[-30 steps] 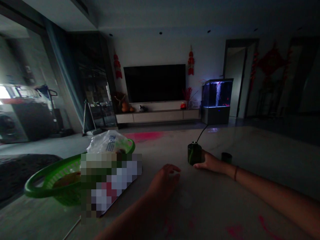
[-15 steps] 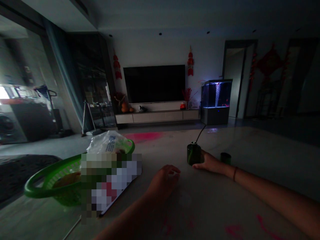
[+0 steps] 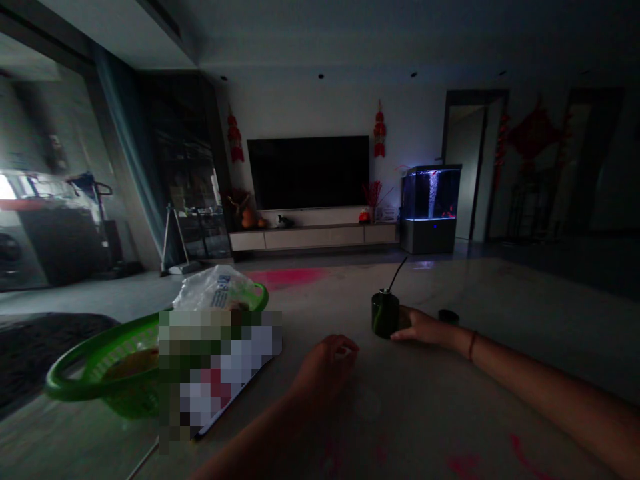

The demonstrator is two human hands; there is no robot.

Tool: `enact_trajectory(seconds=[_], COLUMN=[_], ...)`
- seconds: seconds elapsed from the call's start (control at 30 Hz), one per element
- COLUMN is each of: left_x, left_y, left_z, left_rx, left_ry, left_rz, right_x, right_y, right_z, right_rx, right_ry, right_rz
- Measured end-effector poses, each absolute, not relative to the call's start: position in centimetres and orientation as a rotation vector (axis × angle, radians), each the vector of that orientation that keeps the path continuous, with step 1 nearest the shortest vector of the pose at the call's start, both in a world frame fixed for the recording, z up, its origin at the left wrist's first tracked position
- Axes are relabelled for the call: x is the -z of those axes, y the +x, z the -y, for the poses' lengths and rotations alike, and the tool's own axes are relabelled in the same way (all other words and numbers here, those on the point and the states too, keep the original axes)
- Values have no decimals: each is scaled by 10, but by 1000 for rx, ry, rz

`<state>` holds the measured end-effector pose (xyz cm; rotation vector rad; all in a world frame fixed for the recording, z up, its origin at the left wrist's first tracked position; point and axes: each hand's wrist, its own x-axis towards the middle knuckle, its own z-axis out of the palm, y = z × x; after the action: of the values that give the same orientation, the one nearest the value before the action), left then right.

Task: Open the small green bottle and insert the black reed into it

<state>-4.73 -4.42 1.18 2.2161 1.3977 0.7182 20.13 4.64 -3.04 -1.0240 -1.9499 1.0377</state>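
A small dark green bottle [image 3: 385,316] stands upright on the pale tabletop [image 3: 310,427], with a thin dark stick [image 3: 399,273] slanting out of its neck. Beside the bottle's right side is my right hand [image 3: 417,325]. Its thumb and fingers are apart; the thumb tip overlaps the bottle's lower edge, and whether it touches I cannot tell. My left hand [image 3: 327,360] rests on the table to the left of the bottle, holding nothing, its fingers loosely bent with a gap between them. Behind my right wrist sits a short dark round piece [image 3: 449,317], partly hidden.
On the left lies a green plastic basket [image 3: 75,385] with a white plastic bag [image 3: 215,288] in it. A blurred-out flat white item [image 3: 235,373] leans by the basket. Pink stains mark the tabletop. Beyond are a TV cabinet [image 3: 315,237] and a lit fish tank [image 3: 431,197].
My right hand has drawn back slightly from the bottle, its thumb covering less of it. My left hand keeps its place. The whole view has shifted a little.
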Motion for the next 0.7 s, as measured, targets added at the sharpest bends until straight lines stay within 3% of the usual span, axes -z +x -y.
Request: enact_trajectory(seconds=[0.7], left_x=[-8], left_y=[-51], left_z=[46], left_rx=[-664], left_ry=[2401], left_rz=[-1353], right_x=[34], right_y=[169], right_z=[-91], right_rx=[-776], right_ry=[-1089], right_rz=[1936])
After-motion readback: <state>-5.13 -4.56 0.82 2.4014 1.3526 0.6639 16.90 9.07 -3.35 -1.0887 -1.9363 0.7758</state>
